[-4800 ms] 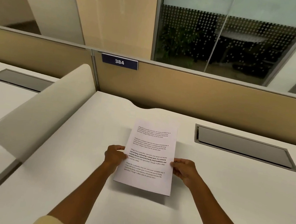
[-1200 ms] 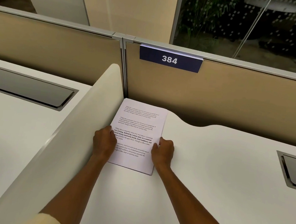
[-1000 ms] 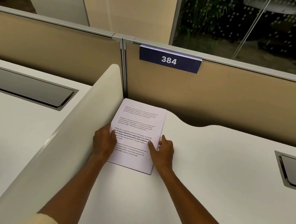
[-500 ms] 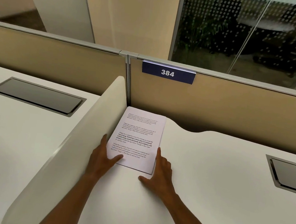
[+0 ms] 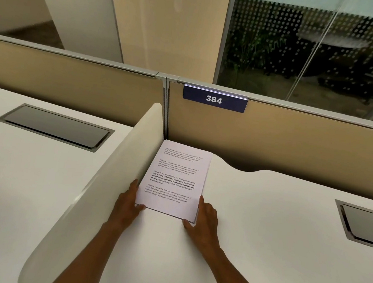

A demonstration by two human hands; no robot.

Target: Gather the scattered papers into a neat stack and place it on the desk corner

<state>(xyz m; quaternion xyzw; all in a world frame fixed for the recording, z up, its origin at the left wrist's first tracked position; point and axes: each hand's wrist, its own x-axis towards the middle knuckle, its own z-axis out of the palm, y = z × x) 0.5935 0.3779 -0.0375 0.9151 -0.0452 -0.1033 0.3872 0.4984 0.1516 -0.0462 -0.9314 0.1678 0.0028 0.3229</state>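
A neat stack of printed white papers lies flat in the far left corner of the white desk, against the curved side divider and the tan back partition. My left hand rests at the stack's near left corner, fingers along its left edge and thumb at the front. My right hand sits at the near right corner, index finger along the right edge and thumb at the front edge. Both hands are spread flat on the desk and touch the edges without gripping.
A curved white divider rises along the desk's left side. The tan partition with a blue 384 sign closes the back. A grey cable hatch sits at right, another hatch on the neighbouring desk.
Both hands brought the stack from mid-desk into the far left corner and set it down. In the last second they slid off the sheet back to its near corners, fingers spreading.
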